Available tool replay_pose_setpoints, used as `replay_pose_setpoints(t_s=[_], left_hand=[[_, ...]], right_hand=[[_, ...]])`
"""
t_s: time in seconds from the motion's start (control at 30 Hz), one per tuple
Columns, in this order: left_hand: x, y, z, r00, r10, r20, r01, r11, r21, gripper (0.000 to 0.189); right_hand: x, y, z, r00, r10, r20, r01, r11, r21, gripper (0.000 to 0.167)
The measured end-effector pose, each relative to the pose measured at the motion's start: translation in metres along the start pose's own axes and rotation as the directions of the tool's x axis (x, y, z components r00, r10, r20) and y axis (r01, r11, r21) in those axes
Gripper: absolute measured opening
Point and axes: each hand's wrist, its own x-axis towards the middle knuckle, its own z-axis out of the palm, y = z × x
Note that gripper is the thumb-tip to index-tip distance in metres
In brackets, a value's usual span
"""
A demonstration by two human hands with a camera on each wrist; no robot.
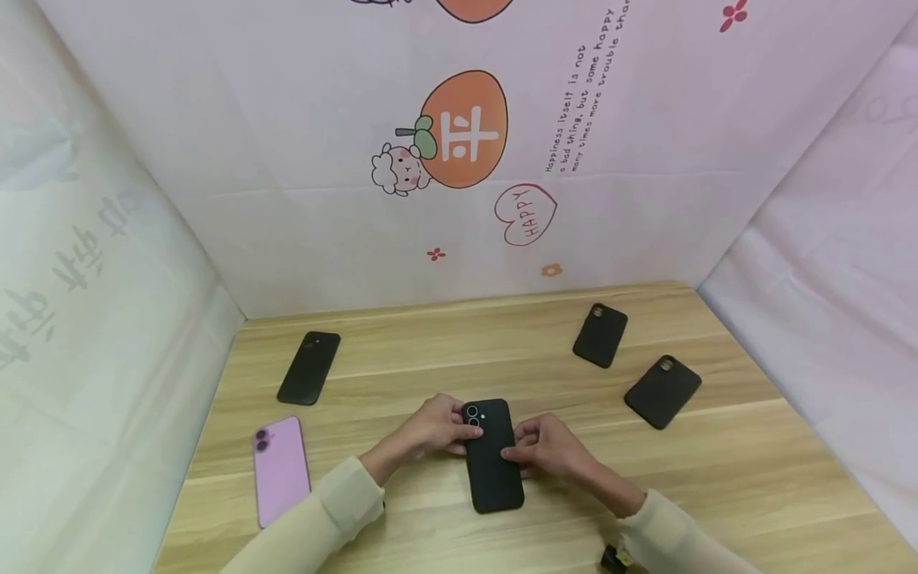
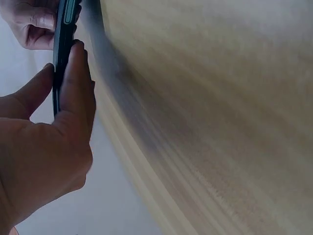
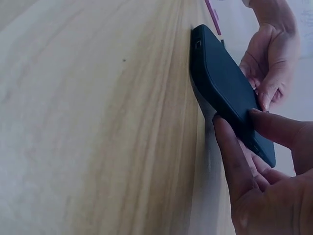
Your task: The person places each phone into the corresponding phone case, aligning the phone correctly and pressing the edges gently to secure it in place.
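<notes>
Both hands hold a phone in a black case [image 1: 493,470], back side up, near the middle of the table. At its upper left edge my left hand [image 1: 439,426] pinches it, thumb on the back beside the two camera lenses. My right hand [image 1: 548,448] grips the opposite long edge, thumb on top and the other fingers curled at the side and below. In the left wrist view the cased phone [image 2: 65,44] appears edge-on between thumb and fingers. A port opening shows at the lower end of the cased phone [image 3: 230,88] in the right wrist view.
On the left of the wooden table [image 1: 445,351] lie a pink phone [image 1: 281,470], next to the left forearm, and a black phone [image 1: 310,368] behind it. Two black phone cases [image 1: 601,336] with camera cutouts lie at the right. Printed white cloth [image 1: 323,223] walls the table's back and sides.
</notes>
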Motion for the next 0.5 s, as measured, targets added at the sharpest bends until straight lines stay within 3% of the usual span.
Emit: replay_pose_setpoints(t_s=[0.2,0.5], left_hand=[[0.0009,0.0013,0.0003,0.999,0.006,-0.037,-0.001,0.993,0.12,0.014],[0.0039,-0.0017,0.0003,0.996,0.055,-0.071,-0.038,0.975,0.221,0.016]], right_hand=[[-0.0003,-0.0007,0.0045,0.995,-0.038,-0.095,0.026,0.992,-0.127,0.017],[0.0011,-0.0004,0.0092,0.977,-0.086,-0.195,0.03,0.961,-0.275,0.025]])
